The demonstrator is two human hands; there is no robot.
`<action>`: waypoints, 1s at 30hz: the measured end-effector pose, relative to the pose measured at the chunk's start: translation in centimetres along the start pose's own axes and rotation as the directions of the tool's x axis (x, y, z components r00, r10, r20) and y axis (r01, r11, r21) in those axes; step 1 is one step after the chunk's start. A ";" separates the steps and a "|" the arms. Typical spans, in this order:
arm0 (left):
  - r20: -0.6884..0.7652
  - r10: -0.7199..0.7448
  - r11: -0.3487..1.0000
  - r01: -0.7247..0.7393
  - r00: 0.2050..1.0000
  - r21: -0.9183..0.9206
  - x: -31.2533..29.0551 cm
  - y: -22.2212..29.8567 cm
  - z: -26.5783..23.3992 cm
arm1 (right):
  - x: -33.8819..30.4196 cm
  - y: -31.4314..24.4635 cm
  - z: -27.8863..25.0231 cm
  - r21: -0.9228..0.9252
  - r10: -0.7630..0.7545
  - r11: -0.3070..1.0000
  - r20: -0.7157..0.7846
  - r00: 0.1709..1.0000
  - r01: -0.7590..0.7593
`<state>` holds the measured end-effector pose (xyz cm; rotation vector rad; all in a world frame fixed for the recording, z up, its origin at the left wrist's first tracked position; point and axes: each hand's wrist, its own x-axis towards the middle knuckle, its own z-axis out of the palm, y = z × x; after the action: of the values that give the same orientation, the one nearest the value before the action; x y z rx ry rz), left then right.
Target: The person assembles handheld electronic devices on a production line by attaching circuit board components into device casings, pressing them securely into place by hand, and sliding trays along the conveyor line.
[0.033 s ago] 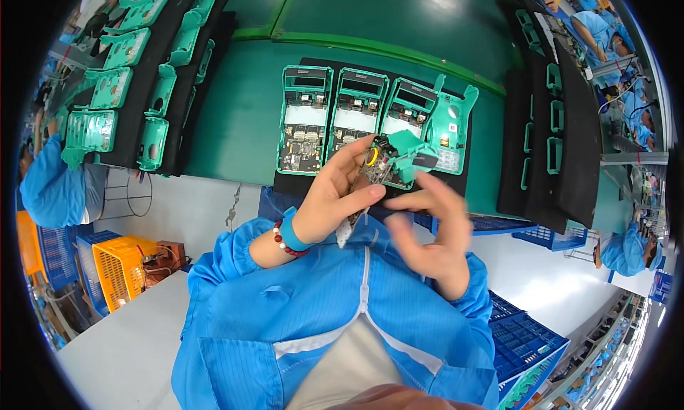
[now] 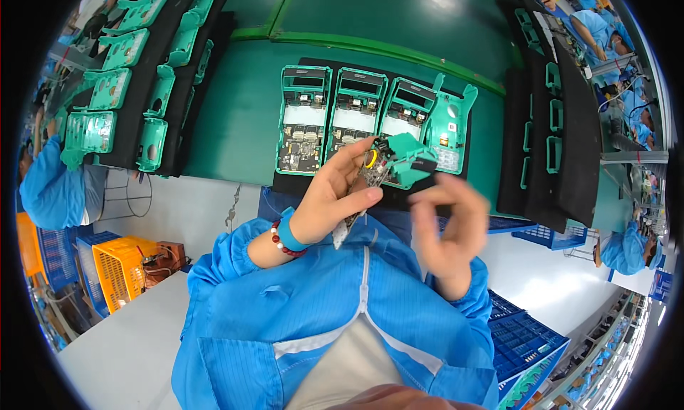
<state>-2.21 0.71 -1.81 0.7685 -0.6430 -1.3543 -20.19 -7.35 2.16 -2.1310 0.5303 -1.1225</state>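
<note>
My left hand (image 2: pixel 329 203) is closed around a circuit board (image 2: pixel 372 173), held up at a slant over the table's front edge. On the board I see a yellow ring-shaped part (image 2: pixel 371 158). A teal plastic piece (image 2: pixel 407 153) with a dark part at its right end sticks out from the board's upper right. Just below and right of that piece is my right hand (image 2: pixel 456 232), blurred by motion, thumb and fingers apart and nothing visible in it. Behind the hands stand several teal housings (image 2: pixel 305 121) with boards in them; the held parts cover some of the third.
An open teal shell (image 2: pixel 450 128) lies right of the housings on a black mat. Black foam racks with teal shells (image 2: pixel 107 89) stand left; another black rack (image 2: pixel 570 139) is on the right. Blue crates (image 2: pixel 524 339) and an orange crate (image 2: pixel 125 271) are lower down. Other people work at both sides.
My right hand has moved right, away from the teal piece. The teal piece and its dark end have turned slightly; my left hand stays nearly in place.
</note>
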 end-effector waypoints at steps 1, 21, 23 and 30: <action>0.008 0.000 1.000 0.000 1.000 0.019 -0.3 -0.1 -0.1 | 0.0 0.0 -0.1 0.039 0.083 0.996 -0.159 0.984 -0.077; 0.096 -0.106 0.994 0.105 0.990 0.019 -1.9 -0.3 0.2 | 0.8 1.4 0.8 0.347 0.203 0.899 0.210 0.956 -0.267; 0.108 -0.113 0.993 0.114 0.988 -0.007 -1.8 -0.4 0.3 | 0.3 1.5 1.7 0.328 0.228 0.916 0.054 0.972 -0.233; 0.059 -0.144 0.989 0.141 0.988 0.050 -1.6 -0.2 0.1 | 0.0 2.2 1.2 0.341 0.248 0.902 0.089 0.965 -0.264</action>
<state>-2.58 2.25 -1.91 0.8244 -0.6804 -1.5028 -19.28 -8.48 0.06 -1.7170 0.5289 -0.9402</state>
